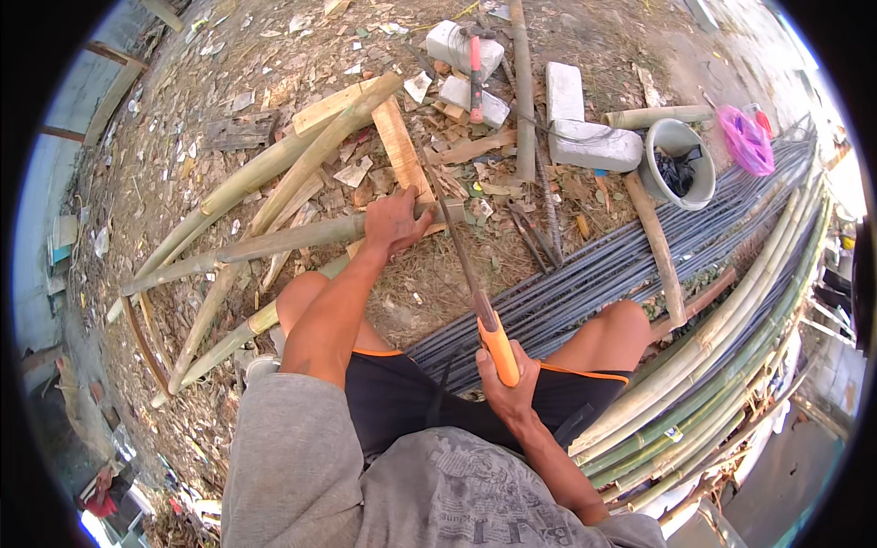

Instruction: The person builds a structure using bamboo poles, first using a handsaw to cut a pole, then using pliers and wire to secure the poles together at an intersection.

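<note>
My left hand (397, 222) is closed around a bamboo pole (301, 239), close to its right end, above a pale wooden board (400, 146). In my right hand (512, 384) is the orange handle of a saw (464, 242). Its long, narrow blade slants up and left across the pole, just right of my left hand. The blade shows nearly edge-on, so its teeth cannot be made out. More bamboo poles (290, 190) lie crossed under and beyond the held one, to the left.
Steel rods (594, 265) run past my right knee, with bamboo (731, 338) stacked beyond. Farther off are pale blocks (594, 144), a red-handled hammer (475, 78), a grey bucket (656, 169) and a purple bag (744, 142). Pincers (530, 236) lie near the rods. Leaf litter covers the ground.
</note>
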Motion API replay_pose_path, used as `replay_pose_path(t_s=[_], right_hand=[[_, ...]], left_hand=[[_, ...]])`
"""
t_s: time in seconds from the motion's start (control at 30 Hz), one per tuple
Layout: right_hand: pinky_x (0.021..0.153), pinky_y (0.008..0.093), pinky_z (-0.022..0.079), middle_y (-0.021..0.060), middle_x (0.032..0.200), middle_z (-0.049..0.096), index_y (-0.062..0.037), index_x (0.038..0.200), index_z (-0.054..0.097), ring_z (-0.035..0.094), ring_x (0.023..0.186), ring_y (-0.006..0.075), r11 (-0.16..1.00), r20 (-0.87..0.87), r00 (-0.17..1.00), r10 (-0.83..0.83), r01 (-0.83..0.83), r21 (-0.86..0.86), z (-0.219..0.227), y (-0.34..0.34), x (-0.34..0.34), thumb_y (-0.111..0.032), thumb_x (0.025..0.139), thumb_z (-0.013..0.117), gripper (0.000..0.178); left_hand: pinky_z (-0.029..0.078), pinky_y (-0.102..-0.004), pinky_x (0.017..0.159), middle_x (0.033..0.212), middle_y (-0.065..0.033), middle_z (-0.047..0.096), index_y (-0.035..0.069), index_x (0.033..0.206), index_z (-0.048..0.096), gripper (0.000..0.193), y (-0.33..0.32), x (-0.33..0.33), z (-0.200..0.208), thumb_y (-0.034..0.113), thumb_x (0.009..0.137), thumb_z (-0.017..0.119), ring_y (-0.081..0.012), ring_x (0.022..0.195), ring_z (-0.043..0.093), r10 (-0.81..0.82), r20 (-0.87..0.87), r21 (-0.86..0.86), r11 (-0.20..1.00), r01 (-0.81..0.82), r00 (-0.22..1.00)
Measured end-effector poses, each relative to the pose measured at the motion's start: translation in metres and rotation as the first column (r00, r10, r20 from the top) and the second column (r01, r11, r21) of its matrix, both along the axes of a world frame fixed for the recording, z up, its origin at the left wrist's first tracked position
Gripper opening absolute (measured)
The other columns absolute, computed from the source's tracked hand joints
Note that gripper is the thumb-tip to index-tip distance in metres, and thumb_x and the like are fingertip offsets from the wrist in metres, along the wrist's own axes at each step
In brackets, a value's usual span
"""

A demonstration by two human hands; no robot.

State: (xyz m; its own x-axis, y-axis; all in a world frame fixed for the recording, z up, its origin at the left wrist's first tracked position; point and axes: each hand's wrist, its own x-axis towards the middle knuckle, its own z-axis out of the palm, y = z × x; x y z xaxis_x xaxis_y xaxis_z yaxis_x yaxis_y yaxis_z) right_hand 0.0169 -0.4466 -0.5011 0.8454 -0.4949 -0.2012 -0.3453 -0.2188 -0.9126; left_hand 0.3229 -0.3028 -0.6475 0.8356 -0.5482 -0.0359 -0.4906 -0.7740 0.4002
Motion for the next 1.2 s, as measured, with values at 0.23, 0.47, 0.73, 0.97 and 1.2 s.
replay_pose_path(t_s=[0.23,0.47,0.73,0.97,1.2], right_hand=[[0.053,0.0336,0.047,0.0052,0.061,0.057,-0.0019,0.085,0.063,0.054,0.052,0.0126,1.000,0.006,1.000,0.015,-0.015,-0.016,-0.011,0.003,-0.006,-0.019,0.095,0.084,0.029],[0.053,0.0333,0.046,0.0053,0.061,0.057,-0.0013,0.088,0.065,0.052,0.053,0.0109,0.991,-0.035,0.995,0.093,-0.096,-0.098,-0.002,0.006,-0.013,-0.017,0.095,0.083,0.025],[0.058,0.0294,0.049,0.0015,0.066,0.062,0.0026,0.095,0.073,0.055,0.061,0.0052,0.998,-0.083,0.995,0.047,-0.044,0.040,-0.003,0.006,-0.025,-0.008,0.094,0.080,0.013],[0.058,0.0293,0.049,0.0042,0.068,0.064,0.0045,0.096,0.074,0.057,0.062,0.0055,0.999,-0.042,0.999,0.023,-0.021,0.040,-0.016,0.002,0.022,-0.005,0.093,0.076,0.010],[0.059,0.0340,0.052,0.0084,0.067,0.062,0.0037,0.093,0.073,0.059,0.060,0.0087,0.998,0.064,0.997,0.038,-0.034,-0.059,-0.020,0.014,-0.024,-0.003,0.092,0.074,0.007]], left_hand=[[0.056,-0.0568,0.081,0.100,-0.0213,0.075,0.005,0.114,0.062,0.053,0.009,0.013,-0.001,0.056,0.103,0.061,-0.0443,0.095,0.074,-0.075,-0.146,0.036,0.996,0.081,0.986],[0.056,-0.0575,0.082,0.103,-0.0234,0.075,0.004,0.114,0.062,0.053,0.010,0.011,-0.001,0.056,0.104,0.059,-0.0457,0.095,0.073,-0.073,-0.138,0.031,0.996,0.078,0.988],[0.057,-0.0564,0.080,0.102,-0.0230,0.075,0.002,0.113,0.062,0.054,0.016,0.014,0.006,0.056,0.105,0.059,-0.0443,0.095,0.074,-0.071,-0.157,0.067,0.994,0.082,0.985],[0.056,-0.0555,0.080,0.101,-0.0216,0.074,0.003,0.113,0.062,0.053,0.007,0.010,-0.004,0.055,0.104,0.060,-0.0438,0.093,0.073,-0.084,-0.133,0.016,0.996,0.087,0.988],[0.057,-0.0552,0.081,0.100,-0.0226,0.074,0.002,0.111,0.062,0.052,0.012,0.013,-0.002,0.054,0.103,0.061,-0.0434,0.094,0.074,-0.086,-0.140,-0.009,0.996,0.086,0.986]])
